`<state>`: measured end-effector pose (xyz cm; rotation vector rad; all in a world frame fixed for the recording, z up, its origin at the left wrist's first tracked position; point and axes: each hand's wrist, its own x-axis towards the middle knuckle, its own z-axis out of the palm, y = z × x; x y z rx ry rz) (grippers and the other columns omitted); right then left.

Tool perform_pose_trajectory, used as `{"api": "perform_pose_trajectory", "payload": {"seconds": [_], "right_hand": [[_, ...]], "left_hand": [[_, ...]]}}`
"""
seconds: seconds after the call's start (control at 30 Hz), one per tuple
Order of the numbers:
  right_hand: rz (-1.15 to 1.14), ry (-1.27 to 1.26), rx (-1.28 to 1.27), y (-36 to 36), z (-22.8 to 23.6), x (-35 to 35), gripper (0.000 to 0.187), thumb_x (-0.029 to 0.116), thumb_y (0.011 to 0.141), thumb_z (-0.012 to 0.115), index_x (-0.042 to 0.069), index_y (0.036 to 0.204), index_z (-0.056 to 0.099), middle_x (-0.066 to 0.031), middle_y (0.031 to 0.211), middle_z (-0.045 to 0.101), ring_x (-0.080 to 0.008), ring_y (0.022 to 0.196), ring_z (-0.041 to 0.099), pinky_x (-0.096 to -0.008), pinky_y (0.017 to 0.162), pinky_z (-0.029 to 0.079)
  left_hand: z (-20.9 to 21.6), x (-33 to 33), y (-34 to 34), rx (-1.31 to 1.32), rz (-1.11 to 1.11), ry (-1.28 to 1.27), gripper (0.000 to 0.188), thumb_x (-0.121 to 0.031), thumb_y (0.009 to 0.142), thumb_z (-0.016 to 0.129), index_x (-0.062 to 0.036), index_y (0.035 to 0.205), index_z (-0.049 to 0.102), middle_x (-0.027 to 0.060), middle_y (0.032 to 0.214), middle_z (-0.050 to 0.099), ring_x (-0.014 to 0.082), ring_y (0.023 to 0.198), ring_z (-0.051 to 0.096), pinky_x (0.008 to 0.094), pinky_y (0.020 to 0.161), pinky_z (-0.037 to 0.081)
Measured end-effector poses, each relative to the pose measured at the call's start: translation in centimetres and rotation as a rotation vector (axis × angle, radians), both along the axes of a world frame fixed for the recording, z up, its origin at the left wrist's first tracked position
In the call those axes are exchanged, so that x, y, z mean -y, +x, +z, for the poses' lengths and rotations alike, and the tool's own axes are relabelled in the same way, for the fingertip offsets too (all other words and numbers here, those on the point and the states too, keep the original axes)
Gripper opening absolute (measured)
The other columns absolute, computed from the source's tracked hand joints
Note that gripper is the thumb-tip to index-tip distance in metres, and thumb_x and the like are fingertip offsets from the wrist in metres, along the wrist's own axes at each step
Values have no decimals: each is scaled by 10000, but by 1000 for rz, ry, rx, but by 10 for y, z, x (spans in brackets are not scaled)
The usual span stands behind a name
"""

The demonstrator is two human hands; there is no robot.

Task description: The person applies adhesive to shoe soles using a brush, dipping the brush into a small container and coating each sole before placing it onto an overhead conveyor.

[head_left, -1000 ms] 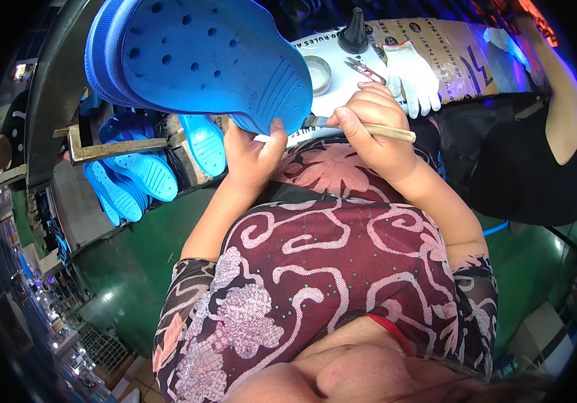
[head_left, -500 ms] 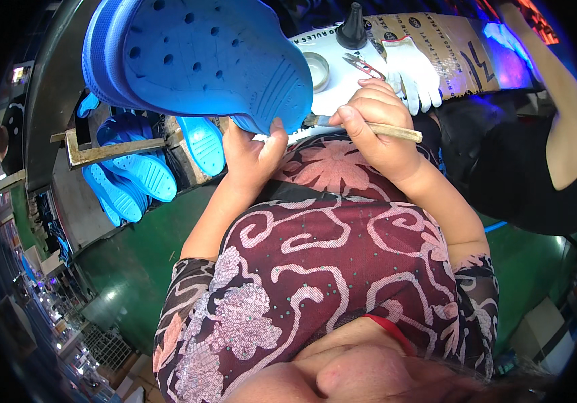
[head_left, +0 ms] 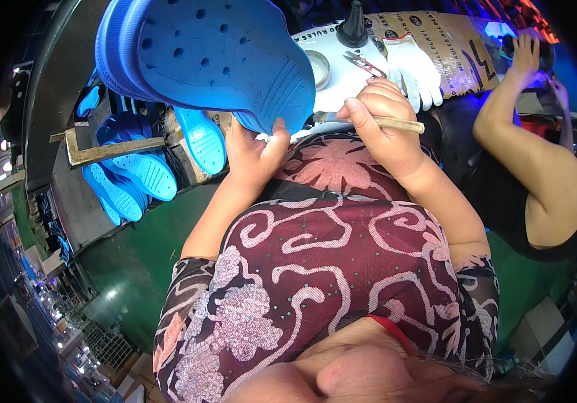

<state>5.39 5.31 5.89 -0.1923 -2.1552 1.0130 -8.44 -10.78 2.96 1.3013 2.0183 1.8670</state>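
Note:
A large blue perforated clog (head_left: 201, 60) is tilted up in front of me, and my left hand (head_left: 255, 148) grips its lower end, the thumb on the near edge. In my right hand (head_left: 389, 127) is a brush (head_left: 396, 123) with a pale wooden handle and a metal ferrule, pinched between thumb and fingers. Its dark bristle end lies close against the clog's right edge; whether it touches I cannot tell. Behind the right hand are a small round dish (head_left: 318, 70), red-handled thread snips (head_left: 365, 65) and a white glove (head_left: 412, 71).
A black conical bottle (head_left: 353, 28) stands on the white tabletop (head_left: 332, 99) beside printed brown cardboard (head_left: 463, 57). Blue insoles (head_left: 201, 141) and several blue shoe pieces (head_left: 144, 176) lie at left near a wooden bar (head_left: 113, 153). At right sits a co-worker (head_left: 530, 154) with a raised arm.
The clog has shifted slightly right and tilted a little. My right hand and brush have moved only slightly. The co-worker at right has leaned in, the arm now bent.

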Motion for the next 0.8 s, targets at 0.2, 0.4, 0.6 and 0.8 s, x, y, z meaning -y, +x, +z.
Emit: {"api": "perform_pose_trajectory", "payload": {"seconds": [0.2,0.4,0.6,0.8], "right_hand": [[13,-10,26,1,1,0,249,159,845,567,38,635,623,-69,588,569,-225,588,529,-326,661,404],[15,-37,56,2,1,1,251,159,848,566,31,639,622,-76,599,571,-228,601,531,-330,663,407],[7,-102,67,2,0,1,238,167,838,585,39,643,636,-79,618,602,-240,621,560,-332,666,424],[42,-178,83,3,-1,0,237,154,846,571,27,659,640,-89,637,612,-230,627,567,-325,647,435]], "left_hand": [[-3,7,-2,64,-106,-127,429,48,789,541,42,1177,358,133,1043,540,160,876,566,286,779,461],[-5,5,0,92,-94,-133,420,44,797,533,34,1180,359,127,1038,540,153,864,562,280,762,462],[-6,-1,1,114,-4,-52,342,-29,740,602,65,1044,478,154,868,630,191,770,630,301,700,492],[-5,-2,1,75,3,-108,361,-45,744,592,63,1067,470,155,885,627,188,792,625,297,713,488]]}}
